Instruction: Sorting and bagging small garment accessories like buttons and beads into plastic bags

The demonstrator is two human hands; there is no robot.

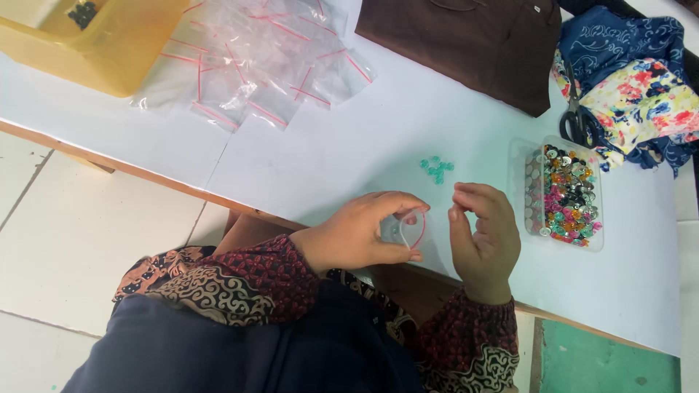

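a: how are the hands set?

b: both forearms come up from the lap over the near edge of the white table (349, 145); the left hand (360, 233) lies on its side, thumb low and fingers arched over the top; the right hand (484, 236) stands upright just beside it, palm toward the left, fingers bent at the tip.

a: and the grip?

b: the left thumb and fingers are clamped on a small clear bag (409, 229) with a red strip at its mouth, holding the mouth rounded; the right thumb and forefinger are pressed together at the top, but whether something sits between them is too small to tell.

a: where is that bag against the button tray?

b: the tray (520, 156), clear and full of mixed coloured buttons (571, 196), is on the table to the right of the right hand; the bag sits left of it, with that hand between them; a few teal buttons (437, 168) lie loose left of the tray, above the hands.

a: anything else near the tray?

b: scissors (575, 116) just above it, on flowered cloth (641, 102); brown cloth (466, 44) up and left; a heap of empty bags (262, 58) far left, and a yellow tub (109, 51) beyond.
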